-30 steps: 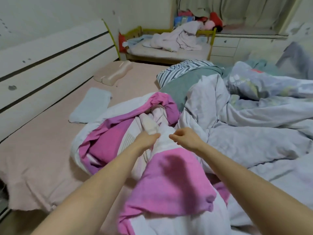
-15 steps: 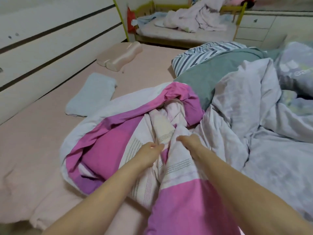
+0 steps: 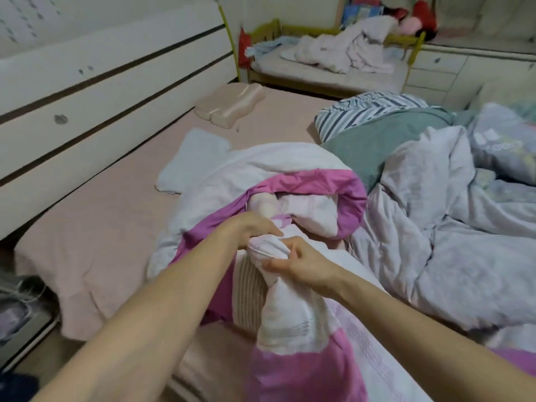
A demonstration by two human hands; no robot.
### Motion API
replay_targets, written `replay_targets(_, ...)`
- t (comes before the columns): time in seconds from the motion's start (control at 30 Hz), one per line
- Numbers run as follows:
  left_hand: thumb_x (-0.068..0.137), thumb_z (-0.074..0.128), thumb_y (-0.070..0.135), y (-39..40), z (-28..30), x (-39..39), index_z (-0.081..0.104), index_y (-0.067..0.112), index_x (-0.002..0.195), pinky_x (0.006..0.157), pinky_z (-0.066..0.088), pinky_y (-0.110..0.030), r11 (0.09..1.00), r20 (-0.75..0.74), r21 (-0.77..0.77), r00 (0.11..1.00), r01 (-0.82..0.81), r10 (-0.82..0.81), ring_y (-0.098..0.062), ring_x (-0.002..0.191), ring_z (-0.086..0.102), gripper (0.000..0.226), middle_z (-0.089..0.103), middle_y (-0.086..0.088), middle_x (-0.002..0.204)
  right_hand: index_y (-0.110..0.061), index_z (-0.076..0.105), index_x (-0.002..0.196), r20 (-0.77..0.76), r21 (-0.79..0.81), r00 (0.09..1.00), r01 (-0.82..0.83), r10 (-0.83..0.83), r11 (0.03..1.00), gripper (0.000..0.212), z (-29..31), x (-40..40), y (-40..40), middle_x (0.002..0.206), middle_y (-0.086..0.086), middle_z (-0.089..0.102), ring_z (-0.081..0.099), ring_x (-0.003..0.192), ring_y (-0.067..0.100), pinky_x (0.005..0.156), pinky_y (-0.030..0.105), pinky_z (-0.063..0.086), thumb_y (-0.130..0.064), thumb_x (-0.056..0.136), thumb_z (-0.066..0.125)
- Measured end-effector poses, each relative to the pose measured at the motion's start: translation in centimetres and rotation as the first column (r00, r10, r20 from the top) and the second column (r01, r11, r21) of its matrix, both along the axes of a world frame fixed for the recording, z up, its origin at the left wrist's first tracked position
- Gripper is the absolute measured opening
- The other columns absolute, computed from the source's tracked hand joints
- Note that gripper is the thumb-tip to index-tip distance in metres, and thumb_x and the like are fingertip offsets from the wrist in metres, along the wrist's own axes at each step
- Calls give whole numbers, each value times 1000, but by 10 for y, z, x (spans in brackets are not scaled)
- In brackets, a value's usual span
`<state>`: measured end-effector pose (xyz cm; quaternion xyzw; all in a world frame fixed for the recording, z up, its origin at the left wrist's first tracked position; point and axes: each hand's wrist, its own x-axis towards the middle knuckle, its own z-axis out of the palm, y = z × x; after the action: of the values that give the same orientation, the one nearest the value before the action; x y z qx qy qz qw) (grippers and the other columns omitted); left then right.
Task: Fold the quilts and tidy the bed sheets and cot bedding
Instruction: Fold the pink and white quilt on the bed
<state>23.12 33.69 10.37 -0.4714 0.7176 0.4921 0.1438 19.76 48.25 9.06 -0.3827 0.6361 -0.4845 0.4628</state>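
Gripping pink quilt (image 3: 293, 338), both hands

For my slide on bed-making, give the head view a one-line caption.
Both hands, left hand and right hand, grip a bunched end of the pink-and-white quilt over the bed.

I see a headboard (image 3: 116, 82) at 10 o'clock, drawers (image 3: 435, 72) at 1 o'clock, red toys (image 3: 423, 10) at 12, clutter (image 3: 17, 300) at 8.
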Motion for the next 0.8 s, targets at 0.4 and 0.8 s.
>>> replay_targets(0.4, 84, 68, 19, -61, 39, 141, 60, 18, 88, 58, 46, -20, 717, 73, -266, 756, 644, -651, -16, 65, 55, 9, 60, -4, 79, -5, 66, 72, -422, 100, 776, 553, -468, 827, 18, 20, 36, -34, 60, 6, 63, 56, 63, 17, 54, 21, 44, -17, 85, 67)
replay_targets(0.8, 65, 78, 59, -130, -20, 70, -17, 23, 151, 117, 3, -54, 658, 216, -574, 865, 487, -452, -33, 145, -19, 133, -18, -9, 159, -28, -9, 152, -906, 393, 302, 349, 295, 851, 126, -10, -77, -128, 161, 11, -7, -2, 148, 31, 118, 45, 11, -39, 68, 83)
